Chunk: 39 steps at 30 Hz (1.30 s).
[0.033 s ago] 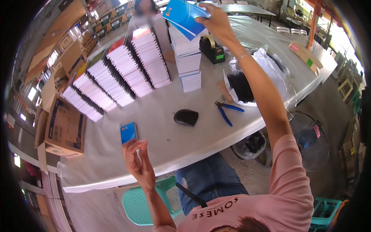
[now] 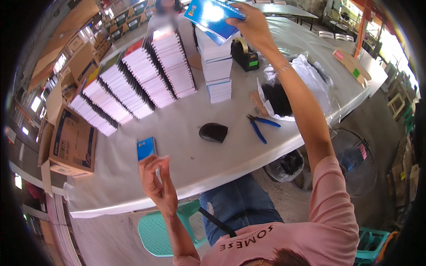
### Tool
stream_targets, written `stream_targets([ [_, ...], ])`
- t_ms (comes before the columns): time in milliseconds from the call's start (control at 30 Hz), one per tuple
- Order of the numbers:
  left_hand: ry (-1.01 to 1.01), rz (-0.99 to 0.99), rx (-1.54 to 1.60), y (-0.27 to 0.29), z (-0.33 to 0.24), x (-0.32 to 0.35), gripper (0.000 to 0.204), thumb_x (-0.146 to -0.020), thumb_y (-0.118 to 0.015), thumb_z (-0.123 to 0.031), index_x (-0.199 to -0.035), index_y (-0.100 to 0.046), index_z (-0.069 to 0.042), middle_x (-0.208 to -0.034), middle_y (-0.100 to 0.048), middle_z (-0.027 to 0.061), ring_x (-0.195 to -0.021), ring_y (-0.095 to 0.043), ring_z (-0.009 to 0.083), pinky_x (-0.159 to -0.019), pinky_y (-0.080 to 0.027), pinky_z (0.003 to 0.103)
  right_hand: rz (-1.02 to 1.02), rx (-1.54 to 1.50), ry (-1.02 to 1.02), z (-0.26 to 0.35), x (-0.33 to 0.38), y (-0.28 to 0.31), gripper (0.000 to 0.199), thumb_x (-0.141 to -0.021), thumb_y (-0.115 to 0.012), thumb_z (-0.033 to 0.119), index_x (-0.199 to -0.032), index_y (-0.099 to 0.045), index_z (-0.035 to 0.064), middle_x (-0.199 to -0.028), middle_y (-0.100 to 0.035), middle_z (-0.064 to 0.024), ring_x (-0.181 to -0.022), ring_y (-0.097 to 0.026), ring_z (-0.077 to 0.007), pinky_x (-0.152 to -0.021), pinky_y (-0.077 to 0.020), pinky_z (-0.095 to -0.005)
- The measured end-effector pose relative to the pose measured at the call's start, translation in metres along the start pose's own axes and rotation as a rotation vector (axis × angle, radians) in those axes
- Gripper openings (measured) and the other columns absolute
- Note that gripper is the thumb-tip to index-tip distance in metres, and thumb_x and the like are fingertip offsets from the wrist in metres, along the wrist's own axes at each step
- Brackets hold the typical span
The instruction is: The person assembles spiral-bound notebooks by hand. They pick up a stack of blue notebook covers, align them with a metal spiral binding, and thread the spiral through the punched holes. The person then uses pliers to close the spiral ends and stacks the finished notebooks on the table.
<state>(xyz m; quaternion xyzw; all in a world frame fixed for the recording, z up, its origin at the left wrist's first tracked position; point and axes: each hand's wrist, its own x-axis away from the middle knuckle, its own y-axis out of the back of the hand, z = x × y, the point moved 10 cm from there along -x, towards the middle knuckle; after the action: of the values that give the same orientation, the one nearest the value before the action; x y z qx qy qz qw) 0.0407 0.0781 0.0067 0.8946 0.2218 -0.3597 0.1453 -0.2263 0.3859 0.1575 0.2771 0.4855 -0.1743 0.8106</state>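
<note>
My right hand (image 2: pixel 250 20) is raised at the far side of the table and grips a blue cover sheet (image 2: pixel 212 15) by its edge. It hangs just above a tall stack of white booklets (image 2: pixel 217 66). My left hand (image 2: pixel 155 181) is lifted near the table's front edge. Its fingers pinch a small blue booklet (image 2: pixel 145 147), held upright. Both arms belong to me, in a pink shirt and jeans.
The white table (image 2: pixel 177 119) carries rows of spiral-bound booklets (image 2: pixel 133 84), a black tape dispenser (image 2: pixel 244 53), blue-handled pliers (image 2: pixel 262 125), a black lump (image 2: pixel 214 132) and a plastic bag of black parts (image 2: pixel 288 88). A cardboard box (image 2: pixel 73 142) sits left, a fan (image 2: pixel 355 164) right, a green chair (image 2: pixel 159 230) below. Another person (image 2: pixel 166 13) stands opposite.
</note>
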Motion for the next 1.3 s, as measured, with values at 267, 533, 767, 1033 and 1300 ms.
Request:
stream_targets([
  [267, -0.17, 0.087, -0.119, -0.027, -0.048, -0.023, 0.027, -0.078, -0.067, 0.016, -0.094, -0.073, -0.006, -0.092, -0.059, 0.0059, -0.082, -0.059, 0.0165, -0.07, -0.046, 0.026, 0.187, -0.534, -0.219, -0.013, 0.01, -0.025, 0.037, -0.082, -0.075, 0.012, -0.115, -0.065, 0.0004, -0.096, -0.07, -0.0083, -0.076, -0.065, -0.0137, -0.071, -0.0532, -0.0306],
  [533, -0.157, 0.144, -0.125, -0.032, -0.038, -0.017, 0.031, -0.075, -0.067, 0.018, -0.094, -0.074, -0.005, -0.091, -0.059, 0.0063, -0.08, -0.059, 0.0161, -0.068, -0.047, 0.026, 0.258, 0.02, -0.36, -0.092, -0.012, -0.06, 0.042, -0.077, -0.079, 0.024, -0.108, -0.069, -0.0027, -0.08, -0.065, -0.0092, -0.07, -0.06, -0.0169, -0.068, -0.0499, -0.0307],
  [767, -0.142, 0.106, -0.107, -0.025, -0.039, -0.014, 0.03, -0.076, -0.068, 0.015, -0.098, -0.074, -0.006, -0.097, -0.058, 0.0081, -0.086, -0.058, 0.0186, -0.073, -0.047, 0.028, 0.121, -0.535, -0.299, -0.022, 0.02, -0.041, 0.021, -0.087, -0.069, 0.009, -0.107, -0.068, 0.0043, -0.09, -0.068, -0.0076, -0.081, -0.063, -0.0143, -0.073, -0.0506, -0.0282],
  [1033, -0.237, 0.067, -0.468, -0.015, -0.03, 0.017, 0.038, -0.075, -0.079, -0.001, -0.111, -0.068, -0.008, -0.128, -0.048, 0.0112, -0.124, -0.046, 0.0282, -0.099, -0.042, 0.04, 0.265, -0.177, 0.191, 0.133, 0.252, -0.003, 0.042, -0.068, -0.068, -0.002, -0.106, -0.072, 0.0145, -0.107, -0.064, -0.005, -0.1, -0.061, -0.0226, -0.086, -0.0406, -0.0386],
  [1300, -0.168, 0.324, -0.54, -0.043, 0.001, 0.075, 0.04, -0.076, -0.081, -0.02, -0.114, -0.07, -0.022, -0.126, -0.047, 0.0055, -0.122, -0.047, 0.0289, -0.103, -0.038, 0.05, 0.272, -0.156, -0.082, 0.13, 0.324, 0.004, 0.039, -0.073, -0.066, -0.008, -0.105, -0.071, 0.0131, -0.107, -0.062, -0.0062, -0.097, -0.06, -0.0257, -0.088, -0.0388, -0.0411],
])
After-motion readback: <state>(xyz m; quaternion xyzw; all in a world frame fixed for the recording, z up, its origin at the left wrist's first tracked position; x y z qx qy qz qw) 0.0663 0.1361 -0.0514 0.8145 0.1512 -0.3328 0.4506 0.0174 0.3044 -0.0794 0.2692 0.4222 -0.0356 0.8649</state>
